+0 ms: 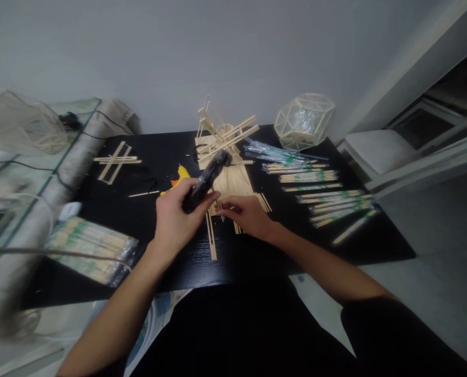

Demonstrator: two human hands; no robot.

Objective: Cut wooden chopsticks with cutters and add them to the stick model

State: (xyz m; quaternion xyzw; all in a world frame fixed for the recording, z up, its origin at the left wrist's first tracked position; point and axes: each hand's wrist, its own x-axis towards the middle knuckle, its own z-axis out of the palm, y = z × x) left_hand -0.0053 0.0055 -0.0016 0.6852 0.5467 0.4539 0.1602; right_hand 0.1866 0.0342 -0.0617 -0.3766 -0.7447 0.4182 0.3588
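My left hand [176,217] is closed around a black tool [206,179], a glue gun by its look, whose tip points away over a flat mat of wooden sticks [233,183] on the black table [257,251]. My right hand [246,214] rests at the mat's near edge, fingers pinched on the sticks there. Loose sticks [212,235] lie in front of the hands. A frame built of sticks [223,133] stands behind the mat.
Wrapped chopstick pairs [327,201] lie in rows at the right. A stick polyhedron [304,121] sits at the back right. A stick cross [116,160] lies back left, a yellow object [180,175] beside the mat, a bag of chopsticks [91,248] at the left edge.
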